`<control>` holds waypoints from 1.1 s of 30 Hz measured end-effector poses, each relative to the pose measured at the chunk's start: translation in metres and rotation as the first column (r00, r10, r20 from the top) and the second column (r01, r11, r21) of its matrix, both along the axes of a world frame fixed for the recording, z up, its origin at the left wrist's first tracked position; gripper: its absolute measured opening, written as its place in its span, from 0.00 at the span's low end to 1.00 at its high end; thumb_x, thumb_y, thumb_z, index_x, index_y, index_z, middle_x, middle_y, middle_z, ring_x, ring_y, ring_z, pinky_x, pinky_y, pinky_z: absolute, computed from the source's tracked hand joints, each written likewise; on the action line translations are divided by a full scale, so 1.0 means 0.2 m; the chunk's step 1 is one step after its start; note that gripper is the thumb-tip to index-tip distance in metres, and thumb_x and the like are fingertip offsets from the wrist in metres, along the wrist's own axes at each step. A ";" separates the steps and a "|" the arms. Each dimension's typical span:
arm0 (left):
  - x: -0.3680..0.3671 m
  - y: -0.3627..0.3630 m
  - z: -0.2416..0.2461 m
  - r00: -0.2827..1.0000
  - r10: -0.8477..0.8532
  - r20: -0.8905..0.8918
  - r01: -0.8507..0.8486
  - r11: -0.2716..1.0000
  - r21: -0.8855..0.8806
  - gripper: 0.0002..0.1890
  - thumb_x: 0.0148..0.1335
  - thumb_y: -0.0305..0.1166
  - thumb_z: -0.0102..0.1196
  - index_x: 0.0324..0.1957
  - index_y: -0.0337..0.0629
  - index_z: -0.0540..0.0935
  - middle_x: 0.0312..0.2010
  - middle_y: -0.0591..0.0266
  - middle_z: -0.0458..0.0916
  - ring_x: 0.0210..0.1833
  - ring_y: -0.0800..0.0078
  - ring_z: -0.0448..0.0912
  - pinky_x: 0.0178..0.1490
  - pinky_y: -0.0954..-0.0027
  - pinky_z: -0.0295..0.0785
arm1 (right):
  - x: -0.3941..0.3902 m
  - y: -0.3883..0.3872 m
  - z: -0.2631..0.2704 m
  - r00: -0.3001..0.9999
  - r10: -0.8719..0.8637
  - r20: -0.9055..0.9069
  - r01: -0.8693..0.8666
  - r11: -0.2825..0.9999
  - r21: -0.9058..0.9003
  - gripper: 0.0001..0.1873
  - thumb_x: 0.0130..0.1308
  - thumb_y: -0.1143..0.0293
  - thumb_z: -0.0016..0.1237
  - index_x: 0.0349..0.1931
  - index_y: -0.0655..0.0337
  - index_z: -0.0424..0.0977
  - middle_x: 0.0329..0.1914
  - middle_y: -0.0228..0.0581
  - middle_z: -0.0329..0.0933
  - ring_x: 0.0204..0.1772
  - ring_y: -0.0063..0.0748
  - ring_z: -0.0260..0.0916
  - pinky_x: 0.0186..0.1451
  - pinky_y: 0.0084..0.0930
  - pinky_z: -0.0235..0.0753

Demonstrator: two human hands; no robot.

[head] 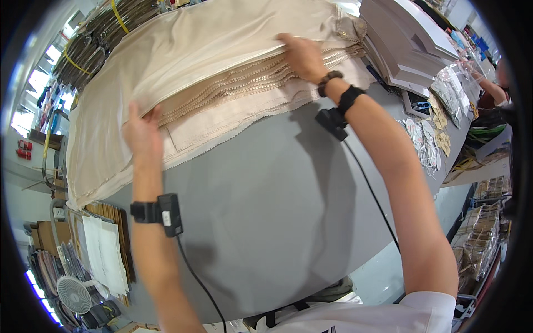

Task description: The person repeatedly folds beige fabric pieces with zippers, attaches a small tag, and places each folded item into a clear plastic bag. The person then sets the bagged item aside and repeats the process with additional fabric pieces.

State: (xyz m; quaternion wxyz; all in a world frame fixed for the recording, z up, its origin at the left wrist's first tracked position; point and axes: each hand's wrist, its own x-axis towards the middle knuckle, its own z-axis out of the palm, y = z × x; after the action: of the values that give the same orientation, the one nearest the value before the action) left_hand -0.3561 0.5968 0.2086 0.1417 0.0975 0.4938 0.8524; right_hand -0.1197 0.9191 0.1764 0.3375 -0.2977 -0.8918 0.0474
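Note:
Beige satin-like garments (pixel 200 37) lie layered across the far half of a grey table (pixel 258 200). My left hand (pixel 145 129) pinches the near edge of the top layer, its fingertips partly under the fabric. My right hand (pixel 303 58) lies over the same edge farther right, fingers stretched out; whether it grips the cloth I cannot tell. Between the hands several stitched edges of the lower layers (pixel 225 91) show. A buttoned part (pixel 349 31) of a garment lies beyond my right hand. Both wrists wear black straps with small cabled devices.
At the right stand stacked pale boards (pixel 404 41), with white tags on strings (pixel 422 141) and small beige pieces (pixel 441 129) nearby. A small white fan (pixel 74 294) and papers (pixel 104 254) are at the lower left. Another person's arm (pixel 487 85) shows at far right.

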 end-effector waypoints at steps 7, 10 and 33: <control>-0.31 -0.47 0.02 0.951 0.300 -0.074 -0.306 0.949 -0.076 0.21 0.76 0.35 0.57 0.59 0.24 0.76 0.56 0.47 0.82 0.51 0.58 0.85 0.51 0.59 0.86 | 0.61 0.30 0.15 0.981 -0.175 -0.089 0.183 0.979 0.088 0.18 0.69 0.65 0.55 0.58 0.42 0.83 0.41 0.48 0.87 0.45 0.53 0.85 0.48 0.46 0.83; -0.44 -0.58 -0.02 0.924 0.372 -0.092 -0.380 0.921 -0.090 0.21 0.75 0.33 0.57 0.59 0.22 0.76 0.57 0.47 0.82 0.52 0.57 0.85 0.52 0.58 0.86 | 0.81 0.21 0.23 0.982 -0.058 -0.177 0.062 0.998 0.020 0.16 0.68 0.69 0.56 0.55 0.47 0.85 0.43 0.48 0.87 0.44 0.49 0.86 0.47 0.38 0.83; -0.73 -1.12 -0.17 0.826 0.558 0.082 -0.550 0.829 -0.099 0.23 0.65 0.24 0.63 0.61 0.28 0.75 0.57 0.49 0.82 0.54 0.54 0.84 0.53 0.54 0.83 | 2.26 0.25 0.30 0.698 -0.425 -0.576 0.158 0.876 -0.455 0.28 0.82 0.53 0.49 0.70 0.66 0.75 0.69 0.38 0.78 0.68 0.29 0.71 0.74 0.26 0.64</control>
State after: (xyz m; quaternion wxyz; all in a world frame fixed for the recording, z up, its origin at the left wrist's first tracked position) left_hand -0.5016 0.3731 0.1740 -0.0821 -0.1009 0.5223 0.8428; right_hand 0.3322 0.9697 0.2369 0.5708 -0.4595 -0.6281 0.2618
